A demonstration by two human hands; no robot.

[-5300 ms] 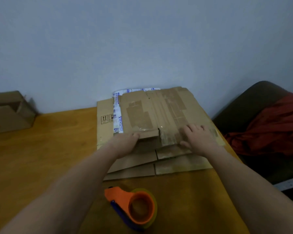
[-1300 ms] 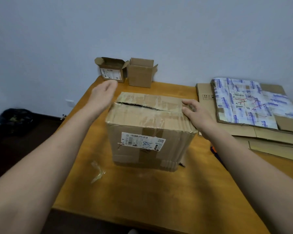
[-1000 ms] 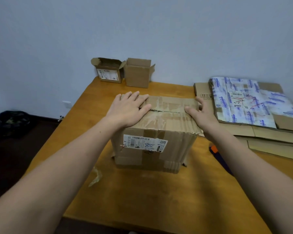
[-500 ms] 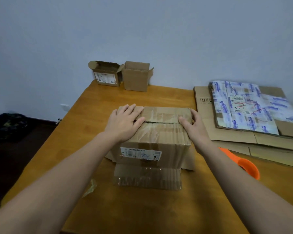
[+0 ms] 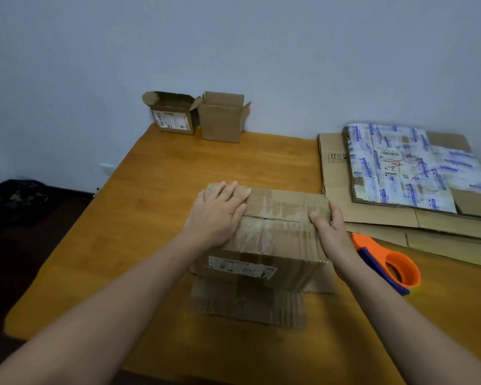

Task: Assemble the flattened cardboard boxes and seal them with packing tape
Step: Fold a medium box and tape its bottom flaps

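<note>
A worn cardboard box point(image 5: 272, 240) stands on the wooden table point(image 5: 156, 190), its two top flaps folded down and meeting at a seam. Its lower flaps splay out on the table in front and to the right. My left hand point(image 5: 217, 215) lies flat on the left part of the top. My right hand point(image 5: 329, 232) grips the right top edge, thumb on top and fingers down the side. An orange and blue tape dispenser point(image 5: 389, 263) lies just right of my right wrist. A stack of flattened boxes point(image 5: 400, 195) sits at the right.
Two small open cardboard boxes point(image 5: 175, 113) point(image 5: 222, 118) stand at the far edge of the table by the wall. A dark bag point(image 5: 18, 195) lies on the floor at the left. The table's left edge drops to a dark floor.
I took a flat box from the stack and stood it up. Over the last second the bottom flaps have spread out on the table, and both hands stay on the closed top.
</note>
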